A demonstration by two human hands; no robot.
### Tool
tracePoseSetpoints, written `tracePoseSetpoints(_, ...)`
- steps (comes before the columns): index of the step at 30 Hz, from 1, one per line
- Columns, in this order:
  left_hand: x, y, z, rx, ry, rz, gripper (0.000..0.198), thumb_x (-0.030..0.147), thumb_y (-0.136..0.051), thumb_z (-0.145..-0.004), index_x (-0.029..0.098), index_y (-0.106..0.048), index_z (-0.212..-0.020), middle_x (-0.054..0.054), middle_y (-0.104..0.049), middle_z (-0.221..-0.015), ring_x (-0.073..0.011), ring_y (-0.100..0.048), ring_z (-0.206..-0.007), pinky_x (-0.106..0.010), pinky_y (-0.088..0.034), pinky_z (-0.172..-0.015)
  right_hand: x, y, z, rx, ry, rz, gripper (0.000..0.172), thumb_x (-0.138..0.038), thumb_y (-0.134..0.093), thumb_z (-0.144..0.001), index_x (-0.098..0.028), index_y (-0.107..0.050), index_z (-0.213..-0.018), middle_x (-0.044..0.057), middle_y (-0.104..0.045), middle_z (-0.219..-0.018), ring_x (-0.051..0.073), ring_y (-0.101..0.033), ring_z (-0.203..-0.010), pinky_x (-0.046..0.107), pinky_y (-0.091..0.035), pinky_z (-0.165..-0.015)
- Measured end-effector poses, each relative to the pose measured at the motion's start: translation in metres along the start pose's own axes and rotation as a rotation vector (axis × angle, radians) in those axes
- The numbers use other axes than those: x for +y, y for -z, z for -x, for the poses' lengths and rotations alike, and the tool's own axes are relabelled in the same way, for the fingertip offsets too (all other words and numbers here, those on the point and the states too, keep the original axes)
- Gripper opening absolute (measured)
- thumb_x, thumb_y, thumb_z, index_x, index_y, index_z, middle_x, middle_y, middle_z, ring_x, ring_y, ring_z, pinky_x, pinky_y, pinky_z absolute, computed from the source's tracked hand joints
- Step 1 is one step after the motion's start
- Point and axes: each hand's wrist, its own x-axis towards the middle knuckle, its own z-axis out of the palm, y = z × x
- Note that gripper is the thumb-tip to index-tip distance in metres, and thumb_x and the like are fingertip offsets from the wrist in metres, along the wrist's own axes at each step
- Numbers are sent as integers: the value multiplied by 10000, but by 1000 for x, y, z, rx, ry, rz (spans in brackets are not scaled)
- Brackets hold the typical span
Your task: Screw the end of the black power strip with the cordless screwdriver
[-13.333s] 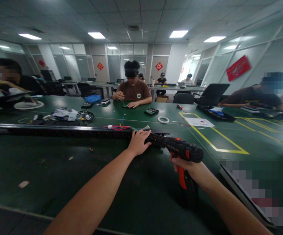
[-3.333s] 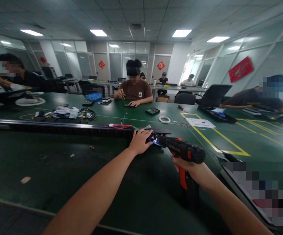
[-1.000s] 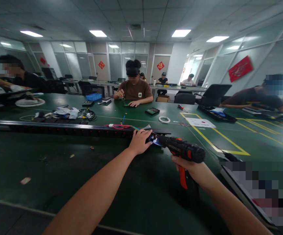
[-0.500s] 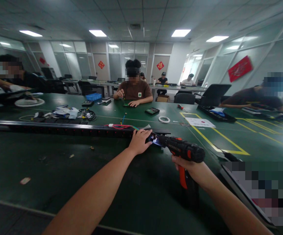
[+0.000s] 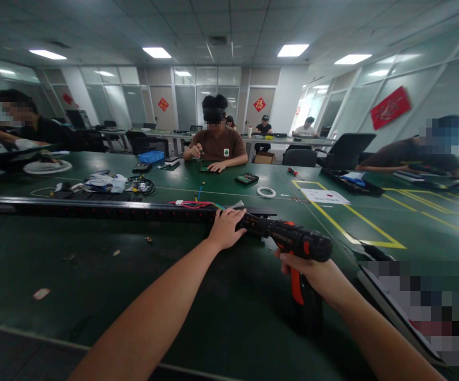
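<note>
Right hand (image 5: 309, 267): wrapped around the grip of a black-and-orange power drill (image 5: 299, 241), fingers on the front of the handle just below the body. The drill is held above the green table (image 5: 154, 307), nose pointing left toward the end of the rail. Judged handling: rigid, fairly heavy, with bulk at the rear of the body; best held high on the handle, as here, with fingers well away from the nose.

Left hand (image 5: 226, 228): laid over the black rail (image 5: 106, 211) near its right end, fingers across the top, thumb toward the near side. Gripping or merely pressing, cannot tell (the far edge is hidden under the fingers). Drill nose lies just beside this hand; contact between bit and rail too dark to make out.

The rail lies lengthwise across the table and runs out of view at left. Judged stiff and awkward for its length, likely weighty; its glossy upper face may be slippery. Better hold: across the solid body, clear of the wiring. Red wires (image 5: 198, 205) and a white connector (image 5: 179, 203) sit along its top, probably soft, the joints fragile if pulled.

Beyond the rail: tangled black cables (image 5: 144, 186), a white ring (image 5: 266, 192), a screwdriver (image 5: 294, 173). Farther, a seated co-worker (image 5: 218, 143) in a brown shirt.
</note>
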Motion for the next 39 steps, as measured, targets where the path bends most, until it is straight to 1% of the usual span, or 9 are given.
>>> tracePoseSetpoints(2, 0, 0, 0, -2, -3, 0, 610, 394, -629, -945, 277, -440, -1513, -56, -581, -1471, -282, -440, -1362, -563, -221, -1184, 2, 1, -1, -8, 10, 18, 282, -420, -731, -815, -174, -693, -948, 33, -679, -707, 226, -628, -696, 369, -482, -691)
tracePoseSetpoints(11, 0, -1, 0, -24, 7, 2, 639, 414, -619, -948, 285, -409, -1537, -68, -564, -1485, -283, -426, -1373, -562, -204, -1196, 3, 1, -4, -13, 35, 50, 225, -390, -715, -841, -185, -658, -914, -3, -640, -654, 195, -590, -642, 348, -456, -660)
tracePoseSetpoints(17, -1, -1, -1, -23, 14, 3, 640, 411, -622, -949, 282, -405, -1538, -67, -557, -1491, -282, -419, -1380, -581, -197, -1195, -3, 0, -1, 7, 17, 98, 228, -398, -705, -835, -180, -676, -897, 7, -647, -656, 200, -597, -647, 350, -458, -659)
tracePoseSetpoints(22, 0, 0, 0, -35, 22, 2, 649, 418, -619, -950, 290, -393, -1545, -70, -549, -1497, -283, -409, -1389, -582, -197, -1198, -4, 0, 0, 23, 15, 91, 242, -404, -725, -805, -179, -679, -882, 9, -648, -644, 203, -601, -630, 346, -458, -632)
tracePoseSetpoints(28, 0, 0, 0, -16, 5, 5, 640, 407, -629, -945, 277, -412, -1533, -66, -562, -1487, -275, -425, -1373, -567, -208, -1194, -4, 0, 0, 7, 24, 92, 231, -408, -718, -824, -184, -685, -871, 8, -644, -649, 205, -597, -647, 360, -465, -672)
tracePoseSetpoints(34, 0, 0, 0, -24, 11, 8, 644, 413, -626, -947, 275, -406, -1536, -66, -557, -1495, -276, -420, -1380, -576, -205, -1190, -7, -1, 1, 11, 11, 99, 241, -423, -728, -808, -188, -685, -842, 13, -645, -648, 212, -597, -650, 369, -466, -680)
tracePoseSetpoints(39, 1, 1, 0, -29, 11, 0, 647, 412, -629, -944, 279, -407, -1537, -69, -553, -1494, -282, -420, -1383, -575, -209, -1192, -3, 0, -1, 28, -11, 125, 263, -451, -724, -801, -197, -666, -757, 14, -637, -633, 205, -581, -623, 355, -444, -646)
